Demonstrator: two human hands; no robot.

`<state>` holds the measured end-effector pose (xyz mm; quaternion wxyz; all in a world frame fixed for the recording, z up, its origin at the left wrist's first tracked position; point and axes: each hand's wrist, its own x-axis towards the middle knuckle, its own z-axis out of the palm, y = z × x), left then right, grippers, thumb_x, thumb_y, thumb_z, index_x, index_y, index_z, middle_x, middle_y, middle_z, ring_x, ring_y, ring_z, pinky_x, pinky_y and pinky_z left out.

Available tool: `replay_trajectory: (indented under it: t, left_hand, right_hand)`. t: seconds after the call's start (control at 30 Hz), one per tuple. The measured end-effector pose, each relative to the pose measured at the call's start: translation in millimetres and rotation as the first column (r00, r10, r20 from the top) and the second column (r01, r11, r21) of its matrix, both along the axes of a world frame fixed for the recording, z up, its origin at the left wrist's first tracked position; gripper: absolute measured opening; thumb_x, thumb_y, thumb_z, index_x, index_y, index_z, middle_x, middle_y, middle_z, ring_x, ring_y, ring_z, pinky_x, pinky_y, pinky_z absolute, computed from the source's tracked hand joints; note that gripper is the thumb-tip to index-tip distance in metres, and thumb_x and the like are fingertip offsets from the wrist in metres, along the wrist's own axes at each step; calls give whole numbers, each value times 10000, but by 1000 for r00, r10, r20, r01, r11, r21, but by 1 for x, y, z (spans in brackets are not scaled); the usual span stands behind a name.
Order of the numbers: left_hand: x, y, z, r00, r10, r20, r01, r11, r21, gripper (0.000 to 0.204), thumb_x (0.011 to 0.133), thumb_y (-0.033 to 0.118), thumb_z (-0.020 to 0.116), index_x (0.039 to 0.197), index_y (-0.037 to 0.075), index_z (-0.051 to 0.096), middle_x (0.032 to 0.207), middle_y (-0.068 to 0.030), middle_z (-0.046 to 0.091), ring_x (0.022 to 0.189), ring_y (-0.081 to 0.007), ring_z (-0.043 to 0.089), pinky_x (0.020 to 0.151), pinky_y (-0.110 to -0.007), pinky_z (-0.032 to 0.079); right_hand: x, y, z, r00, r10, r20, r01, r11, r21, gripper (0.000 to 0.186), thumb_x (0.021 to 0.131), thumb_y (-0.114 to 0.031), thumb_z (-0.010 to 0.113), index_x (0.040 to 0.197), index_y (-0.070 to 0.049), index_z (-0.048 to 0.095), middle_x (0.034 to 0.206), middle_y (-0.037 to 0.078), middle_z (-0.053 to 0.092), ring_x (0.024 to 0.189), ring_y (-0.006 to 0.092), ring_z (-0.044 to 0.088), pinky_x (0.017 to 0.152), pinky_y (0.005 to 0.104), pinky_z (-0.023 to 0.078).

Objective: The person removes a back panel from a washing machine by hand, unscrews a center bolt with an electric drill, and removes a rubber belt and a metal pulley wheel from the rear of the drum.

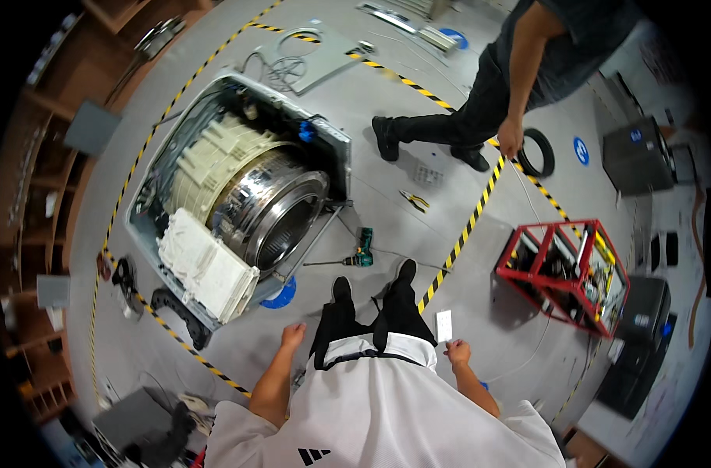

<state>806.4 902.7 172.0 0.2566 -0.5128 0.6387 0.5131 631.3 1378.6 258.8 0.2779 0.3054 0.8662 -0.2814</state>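
Note:
My left hand (294,335) hangs beside my left leg with its fingers curled in, and nothing shows in it. Fingers also bent, my right hand (457,352) hangs at my right side. Close by it in the picture lies a white power strip (444,326); I cannot tell whether they touch. Ahead and left is an opened washing machine (343,160) lying on its back, its steel drum (254,207) and cream tub (203,168) exposed. A white plastic part (207,261) rests at its near side. Before my feet lies a green cordless drill (363,248) with a long bit.
Yellow-handled pliers (414,201) lie ahead. At right stands a red-framed tool cart (562,273). A person in dark clothes (480,109) walks at the far right, holding a cable, near a black ring (536,153). Cables trail over the floor. Wooden shelves (55,195) line the left.

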Motion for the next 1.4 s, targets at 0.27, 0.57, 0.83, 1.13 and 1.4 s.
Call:
replay_trajectory:
  t: [0.27,0.57,0.83,1.13,1.4]
  left_hand:
    - [-65,-35,18,992,-116,-40,118,991,67,289,864,318,591,758,52,633,633,-5,597,542,-88,535,457,-237,383]
    - [-134,10,48,934,-356,16,353,930,98,255,882,318,580,838,71,629,738,-24,635,671,-128,607,558,-290,434]
    - [-189,49,67,860,-506,-65,510,851,125,258,895,329,569,894,78,628,760,-4,636,682,-118,614,525,-242,400]
    - [-208,63,61,862,-500,-84,506,837,208,252,908,302,557,871,58,611,691,-8,595,549,-78,520,409,-215,330]
    - [-211,78,76,828,-552,-95,560,819,122,237,910,288,555,851,70,626,627,28,571,452,-51,439,365,-203,264]
  right_hand:
    - [101,-8,-11,951,-309,-21,309,951,-14,115,727,-7,577,648,-39,500,630,68,586,584,182,647,537,308,521]
    - [118,16,-29,837,-536,-108,531,844,-78,138,693,-49,628,610,-60,519,582,62,596,596,179,666,552,307,514]
    - [136,27,-43,839,-534,-99,537,844,-4,91,692,-76,610,623,-46,558,599,95,616,606,202,667,564,330,508]
    - [135,37,-63,722,-684,-103,678,729,-93,138,658,-187,650,714,-73,594,832,130,659,825,328,622,735,402,495]
    - [139,31,-81,692,-722,-29,712,688,-138,163,703,-170,647,859,-141,685,937,100,671,911,303,626,803,367,496]
